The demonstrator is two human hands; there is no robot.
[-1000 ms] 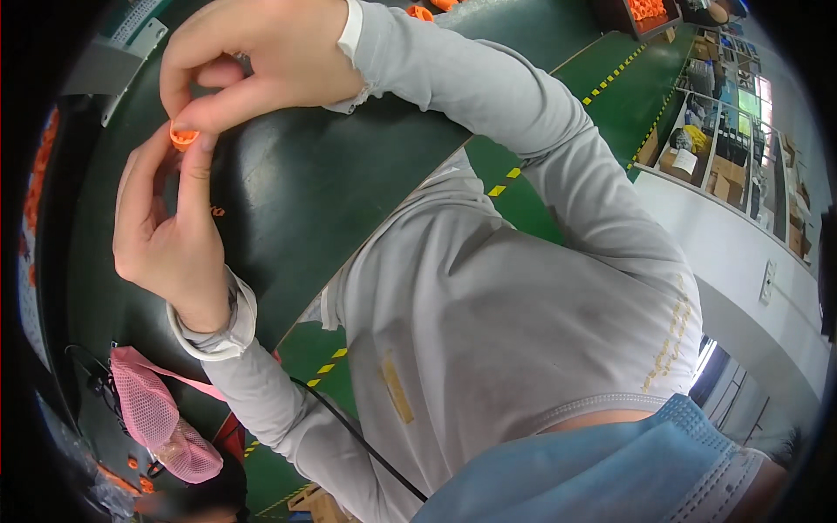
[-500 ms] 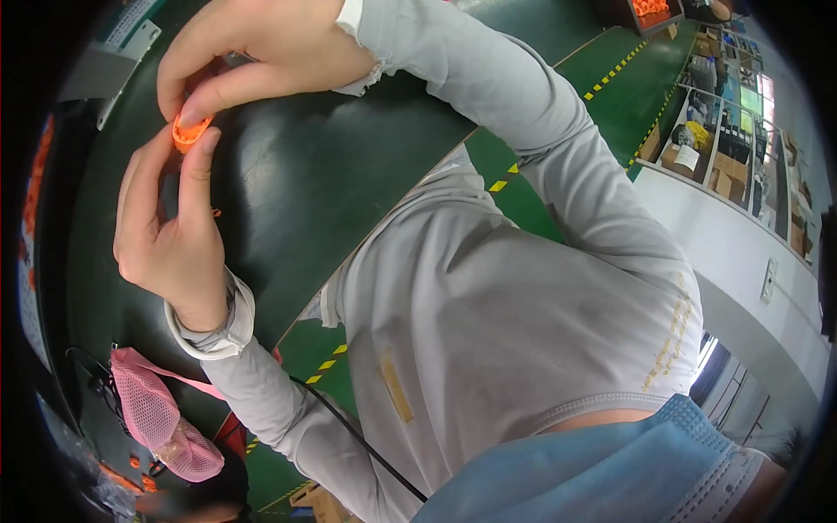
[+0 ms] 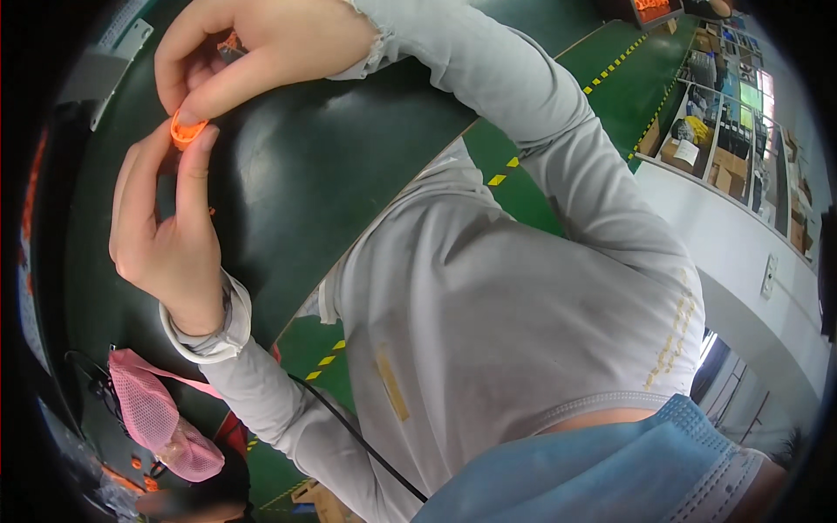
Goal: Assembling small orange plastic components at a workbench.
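Both pinch 1 orange pc. (image 3: 188,133): L hand (image 3: 166,251), thumb opp. fingers; R hand (image 3: 270,52) turned inward.

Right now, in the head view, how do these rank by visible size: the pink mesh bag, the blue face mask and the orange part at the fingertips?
1. Blue face mask, partly cut off below
2. Pink mesh bag
3. Orange part

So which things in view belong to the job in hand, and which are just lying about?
In the job:
- small orange piece, held by the left hand and right hand
- perhaps the loose orange bits near the bag

Apparently lying about:
- pink mesh bag
- cardboard boxes at right
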